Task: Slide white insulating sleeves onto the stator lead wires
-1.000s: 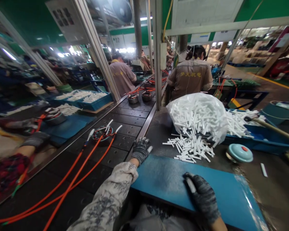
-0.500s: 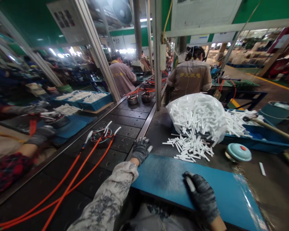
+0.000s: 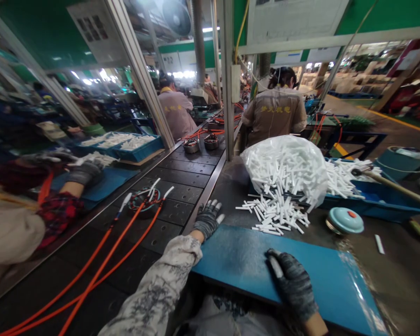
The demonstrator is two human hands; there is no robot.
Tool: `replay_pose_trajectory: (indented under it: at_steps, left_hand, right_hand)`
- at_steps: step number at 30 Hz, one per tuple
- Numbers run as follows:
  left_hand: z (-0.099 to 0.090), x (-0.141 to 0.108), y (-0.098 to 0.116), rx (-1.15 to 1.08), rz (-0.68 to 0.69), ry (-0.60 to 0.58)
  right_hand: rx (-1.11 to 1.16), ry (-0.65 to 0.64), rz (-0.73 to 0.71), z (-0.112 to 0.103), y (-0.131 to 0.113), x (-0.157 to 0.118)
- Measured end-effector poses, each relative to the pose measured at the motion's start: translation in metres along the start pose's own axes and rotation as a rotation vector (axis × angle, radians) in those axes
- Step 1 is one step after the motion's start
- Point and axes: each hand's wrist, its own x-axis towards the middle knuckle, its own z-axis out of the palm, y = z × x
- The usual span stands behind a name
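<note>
My left hand (image 3: 207, 219), in a grey striped glove, rests with spread fingers on the metal edge between the conveyor and the bench, at the back left corner of the blue board (image 3: 241, 247). Nothing is in it. My right hand (image 3: 294, 282), gloved too, lies on the blue board with its fingers loosely bent and apart, and no object shows in it. Behind the board lies a pile of white tubes (image 3: 280, 214), spilling from a clear bag (image 3: 287, 163). A wound coil with orange cables (image 3: 144, 201) sits on the conveyor (image 3: 175, 186) to the left.
A blue tray (image 3: 388, 205) with white tubes and a stick stands at the right, near a light-blue lidded container (image 3: 345, 220). At the left a co-worker's gloved hand (image 3: 86, 172) is over another blue board. A metal post (image 3: 227, 84) rises ahead; two people sit beyond.
The co-worker's arm at the left has reached forward and right, and the coil there is no longer visible. The coil on the conveyor has shifted very slightly left. My hands stay nearly where they were.
</note>
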Motion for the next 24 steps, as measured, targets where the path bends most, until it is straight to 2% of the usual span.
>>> replay_pose_trajectory:
  at_steps: [4, 8, 12, 15, 17, 21, 24]
  left_hand:
    - [0.003, -0.002, 0.003, -0.002, 0.007, -0.057]
    - [0.001, -0.003, 0.005, 0.001, -0.005, -0.064]
    - [-0.014, 0.001, 0.0, 0.05, 0.01, 0.042]
    - [-0.026, 0.006, -0.014, 0.095, 0.045, 0.098]
    - [-0.027, 0.009, -0.026, 0.098, 0.019, 0.038]
    - [-0.013, 0.01, -0.043, 0.072, -0.039, -0.208]
    - [-0.005, 0.009, -0.046, 0.068, -0.052, -0.219]
  right_hand:
    - [0.009, 0.012, -0.002, 0.0, 0.0, 0.0]
    - [0.007, -0.002, 0.001, 0.0, 0.0, 0.0]
    - [0.0, -0.003, 0.0, 0.001, 0.002, -0.001]
    - [-0.002, -0.016, 0.003, 0.002, 0.002, -0.003]
    - [0.01, -0.014, 0.019, 0.003, 0.001, -0.003]
    - [0.035, -0.011, 0.041, 0.001, -0.001, -0.001]
    - [0.02, -0.028, 0.035, -0.001, -0.002, 0.0]
